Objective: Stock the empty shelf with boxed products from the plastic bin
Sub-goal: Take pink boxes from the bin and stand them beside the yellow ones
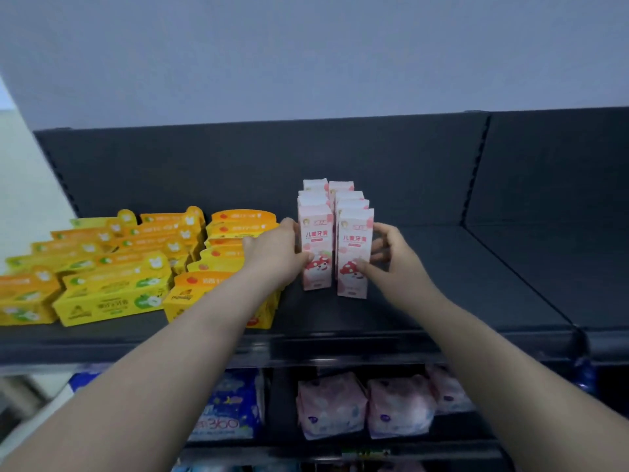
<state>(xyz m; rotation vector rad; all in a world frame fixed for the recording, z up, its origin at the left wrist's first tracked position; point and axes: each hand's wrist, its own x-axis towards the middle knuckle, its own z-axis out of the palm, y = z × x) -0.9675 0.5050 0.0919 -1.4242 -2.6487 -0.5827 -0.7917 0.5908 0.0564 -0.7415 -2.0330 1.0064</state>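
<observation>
Shelf: a dark shelf (459, 284) with a dark back panel, seen from in front and slightly above
Pink boxes: tall pink boxes (340, 199) stand upright near the middle of the shelf in two rows running front to back, the rows just beside each other
Left hand: the left hand (275, 253) holds the left pink box (316, 247) at the front of its row, its fingers (290, 223) curled round the box's left side and the thumb on the printed front
Right hand: the right hand (391, 257) holds the right pink box (354, 253) at the front of the other row, the thumb on its front; the fingers (380, 247) are loosely curled and seem to touch its right side, though blur makes that hard to tell
Front boxes: both stand on the shelf, near its front edge
Yellow boxes: yellow boxes (112, 287) fill the left part of the shelf in rows, just beside the left forearm
Lower shelf: pink packs (364, 407) and blue packs (231, 413) sit below
</observation>
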